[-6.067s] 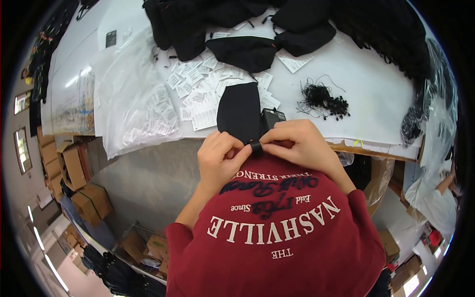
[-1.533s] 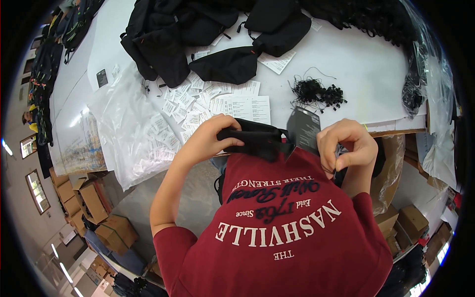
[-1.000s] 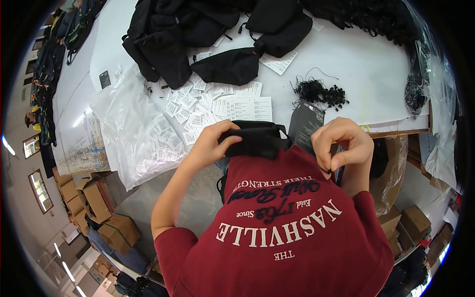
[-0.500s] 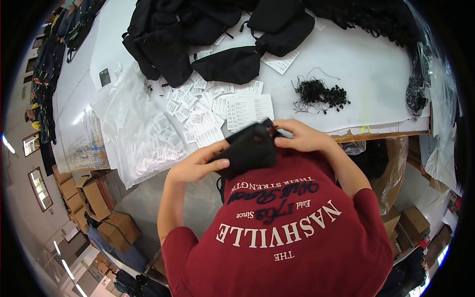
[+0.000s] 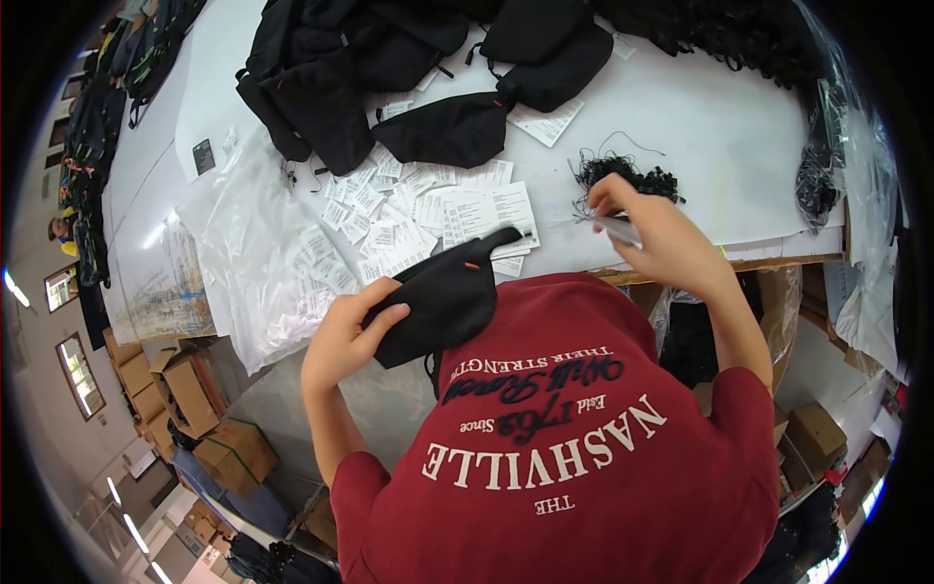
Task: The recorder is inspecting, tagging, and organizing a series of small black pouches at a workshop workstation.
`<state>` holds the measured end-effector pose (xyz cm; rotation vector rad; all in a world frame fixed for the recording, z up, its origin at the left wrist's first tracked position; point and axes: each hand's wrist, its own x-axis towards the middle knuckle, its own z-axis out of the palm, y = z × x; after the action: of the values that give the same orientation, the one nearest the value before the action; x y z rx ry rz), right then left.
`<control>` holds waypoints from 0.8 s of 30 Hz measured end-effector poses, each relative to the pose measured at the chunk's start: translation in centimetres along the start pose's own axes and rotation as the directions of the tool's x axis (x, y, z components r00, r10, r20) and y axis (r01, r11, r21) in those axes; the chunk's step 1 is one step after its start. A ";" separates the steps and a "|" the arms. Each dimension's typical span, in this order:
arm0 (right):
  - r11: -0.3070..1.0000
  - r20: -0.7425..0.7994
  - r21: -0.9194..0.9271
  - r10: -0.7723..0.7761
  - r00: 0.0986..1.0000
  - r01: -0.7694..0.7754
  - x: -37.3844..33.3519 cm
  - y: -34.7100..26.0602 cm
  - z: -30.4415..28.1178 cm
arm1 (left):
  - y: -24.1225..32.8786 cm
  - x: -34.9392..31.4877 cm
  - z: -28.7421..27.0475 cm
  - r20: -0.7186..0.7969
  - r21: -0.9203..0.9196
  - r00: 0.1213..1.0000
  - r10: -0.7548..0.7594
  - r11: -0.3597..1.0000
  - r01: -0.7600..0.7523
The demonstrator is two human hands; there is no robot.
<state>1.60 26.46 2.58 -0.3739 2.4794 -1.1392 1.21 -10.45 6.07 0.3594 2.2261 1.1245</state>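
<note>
My left hand (image 5: 348,326) is closed on one end of a black waist bag (image 5: 440,307), its thumb on the near side. The bag hangs tilted at the table's front edge, against my shirt, with a small orange tab near its upper seam. Off to the right, my right hand (image 5: 665,243) is raised apart from the bag. A small whitish piece (image 5: 620,231) is pinched in its fingers; motion blur hides whether it is paper or plastic. Just beyond that hand lies a tangled heap of black tag strings (image 5: 662,183), partly covered by it.
Printed paper tags (image 5: 389,229) and larger sheets (image 5: 486,212) lie scattered on the white table (image 5: 710,117). A clear plastic bag (image 5: 238,234) of tags sits at left. More black bags (image 5: 443,131) are piled at the back. Cardboard boxes (image 5: 233,453) stand below left.
My right hand has left the black waist bag and moved right toward the strings, now with a whitish piece in it. The left hand keeps hold; the bag has swung left and its tab shows.
</note>
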 end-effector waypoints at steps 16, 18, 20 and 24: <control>-0.598 0.133 0.801 0.171 0.976 -0.005 3.4 -2.2 8.2 | 3.8 0.0 2.4 0.229 -0.111 0.964 0.133 0.988 -0.110; -0.580 0.192 0.813 0.172 0.966 -0.059 3.5 -3.1 8.4 | 4.1 -0.2 2.6 0.233 -0.104 0.962 0.140 0.987 -0.119; -0.550 0.305 0.829 0.290 0.907 -0.103 3.5 -4.1 8.5 | 4.1 -0.3 2.7 0.233 -0.099 0.961 0.149 0.987 -0.129; -0.432 0.323 0.890 0.379 0.867 -0.144 3.7 -5.3 8.5 | 4.1 -0.4 2.7 0.214 -0.088 0.965 0.153 0.987 -0.137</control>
<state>2.52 15.96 0.69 0.9095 0.5046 -2.4320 3.13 -6.49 8.25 0.5954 1.9859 1.1772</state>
